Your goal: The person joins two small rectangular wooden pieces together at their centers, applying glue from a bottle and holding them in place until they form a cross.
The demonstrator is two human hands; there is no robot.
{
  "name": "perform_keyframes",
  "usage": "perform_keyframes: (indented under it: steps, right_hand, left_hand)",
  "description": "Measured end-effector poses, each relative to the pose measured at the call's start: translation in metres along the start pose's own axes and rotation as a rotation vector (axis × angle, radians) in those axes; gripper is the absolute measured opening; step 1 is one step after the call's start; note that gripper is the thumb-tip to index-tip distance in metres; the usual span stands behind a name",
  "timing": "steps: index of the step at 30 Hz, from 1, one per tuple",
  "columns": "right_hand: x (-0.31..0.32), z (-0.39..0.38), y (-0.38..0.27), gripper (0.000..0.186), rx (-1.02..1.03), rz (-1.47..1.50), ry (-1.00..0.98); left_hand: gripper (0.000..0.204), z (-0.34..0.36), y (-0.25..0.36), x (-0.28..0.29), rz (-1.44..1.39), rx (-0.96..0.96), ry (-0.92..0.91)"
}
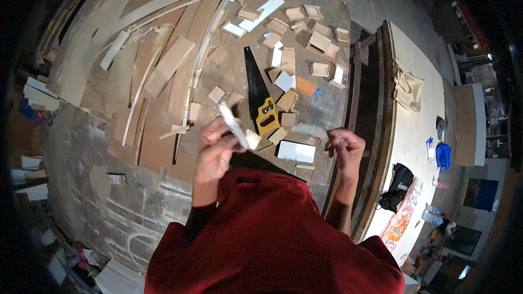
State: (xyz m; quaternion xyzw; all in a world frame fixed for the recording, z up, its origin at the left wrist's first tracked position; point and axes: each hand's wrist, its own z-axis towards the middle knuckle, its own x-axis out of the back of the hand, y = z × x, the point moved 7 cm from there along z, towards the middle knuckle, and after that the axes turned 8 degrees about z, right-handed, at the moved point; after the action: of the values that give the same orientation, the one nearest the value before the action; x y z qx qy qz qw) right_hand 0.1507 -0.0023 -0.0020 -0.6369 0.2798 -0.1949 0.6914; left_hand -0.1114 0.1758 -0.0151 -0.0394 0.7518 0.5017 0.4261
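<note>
My left hand (pixel 213 152) pinches a small flat piece with a white face (pixel 233 125), tilted above the workbench. My right hand (pixel 346 149) is closed, its fingertips at the end of a pale thin thing (pixel 309 129) smeared by motion, so I cannot tell its kind. Between my hands lies a handsaw (pixel 256 90) with a black blade and a yellow handle. Close to the saw handle are small wooden blocks (pixel 278 134) and a white-topped rectangular piece (pixel 296 152).
Several small open wooden boxes (pixel 318 42) and offcuts lie scattered over the far part of the workbench (pixel 218 84). Long boards and strips (pixel 163 71) are piled on the left. Beyond a dark gap on the right, a pale board (pixel 417 57) carries a cloth bag (pixel 408 91) and a black bag (pixel 396 188).
</note>
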Motion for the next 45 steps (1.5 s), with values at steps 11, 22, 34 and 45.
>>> perform_keyframes:
  steps: [11,22,34,45]
  right_hand:
    - [0.118,0.004,0.126,0.014,-0.041,-0.907,0.223]
    - [0.122,0.008,0.151,0.018,-0.06,-1.02,0.288]
    - [0.141,0.002,0.182,0.033,-0.166,-1.182,0.364]
    - [0.142,-0.103,0.221,0.023,-0.088,-1.099,0.206]
  left_hand:
    - [0.035,0.003,0.014,0.054,0.19,0.026,0.112]
    - [0.047,-0.003,-0.009,0.056,-0.066,0.049,-0.053]
    - [0.044,-0.024,0.022,0.098,0.051,-0.066,0.197]
    - [0.042,-0.028,0.021,0.089,0.067,-0.043,0.239]
